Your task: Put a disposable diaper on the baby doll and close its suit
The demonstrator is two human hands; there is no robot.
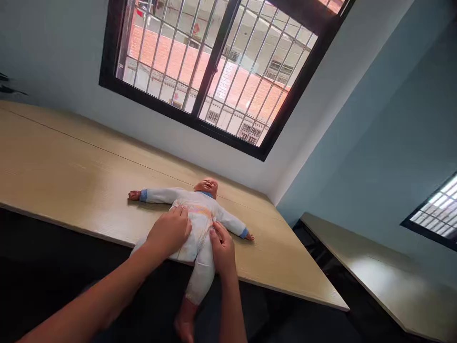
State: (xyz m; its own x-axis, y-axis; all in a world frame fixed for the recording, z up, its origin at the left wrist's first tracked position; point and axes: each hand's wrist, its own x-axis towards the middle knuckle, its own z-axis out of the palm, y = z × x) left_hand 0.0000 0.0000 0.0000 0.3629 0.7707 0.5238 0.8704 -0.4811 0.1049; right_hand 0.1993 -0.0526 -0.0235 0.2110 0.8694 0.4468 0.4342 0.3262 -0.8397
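Observation:
A baby doll (223, 216) in a white outfit with blue cuffs and collar lies on its back on the table, arms spread, legs hanging over the front edge. Around its hips, over the outfit, is a white diaper (198, 228) with a coloured waistband. My left hand (173, 231) has its fingers curled over the diaper's left side at the waistband, partly hiding it. At the opposite side, my right hand (222, 245) pinches the diaper's edge near the waistband. The doll's leg on the left is mostly behind my left forearm.
The light wooden table (89, 190) runs along the wall below a barred window (210, 71) with a dark frame. A second table (392, 281) stands to the right across a dark gap. The near table's front edge passes just under the doll's hips.

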